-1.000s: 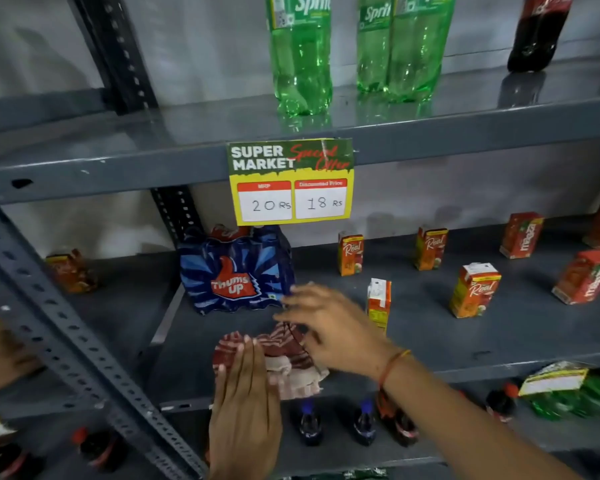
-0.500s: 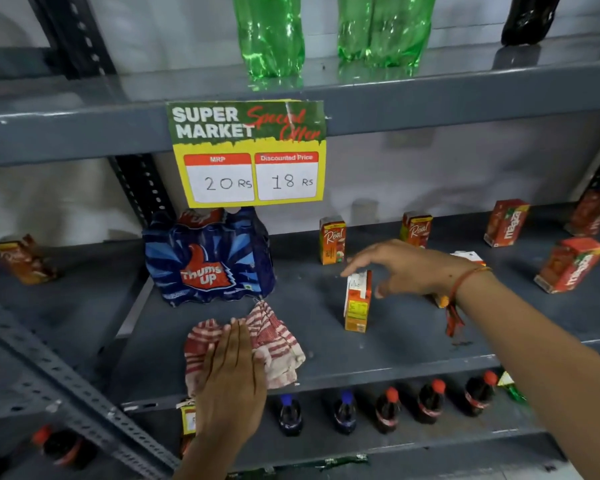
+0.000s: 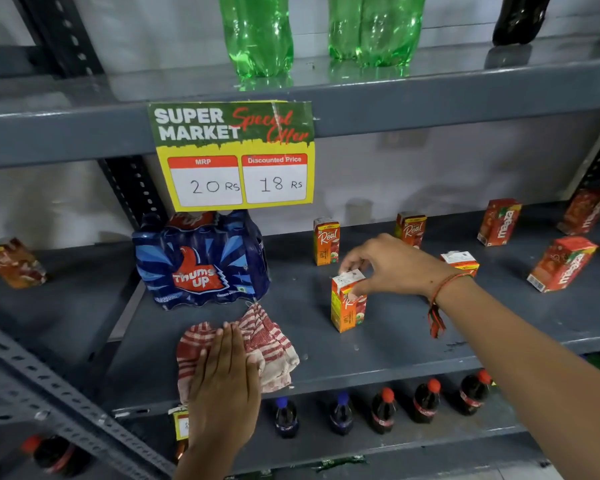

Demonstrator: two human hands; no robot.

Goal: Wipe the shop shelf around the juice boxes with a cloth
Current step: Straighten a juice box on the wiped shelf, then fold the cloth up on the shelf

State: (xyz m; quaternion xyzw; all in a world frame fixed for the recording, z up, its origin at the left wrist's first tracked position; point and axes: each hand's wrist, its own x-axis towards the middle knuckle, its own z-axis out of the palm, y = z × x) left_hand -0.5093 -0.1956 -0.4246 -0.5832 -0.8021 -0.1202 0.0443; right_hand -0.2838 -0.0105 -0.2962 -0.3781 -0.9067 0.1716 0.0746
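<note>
Pinching the top of the nearest juice box point(image 3: 347, 303), the right hand point(image 3: 390, 263) has thumb and fingers closed narrowly on its upper edge — the carton stands upright, near the middle of the grey shelf point(image 3: 413, 341). The left hand point(image 3: 227, 370) lies flat, fingers together and extended, pressing the red-striped cloth point(image 3: 274, 344) onto the shelf near the front lip, at about 8 o'clock from the held box and just at 6 o'clock from the blue Thums Up pack point(image 3: 201, 261).

My reading is that the step in hand is clearing a box out of the cloth's path, so the patch under and beside it can be wiped. Other cartons stand well apart toward the back: one Real box point(image 3: 326, 241) at 12 o'clock from the held one, a second Real box point(image 3: 410, 229) at 1 o'clock, and red mango cartons point(image 3: 563, 263) out at 3 o'clock.

The next move probably calls for lifting or shifting the carton without tipping it, then sweeping the cloth toward 3 o'clock across the freed surface — keeping the palm flat so the bunched fabric does not ride up.
</note>
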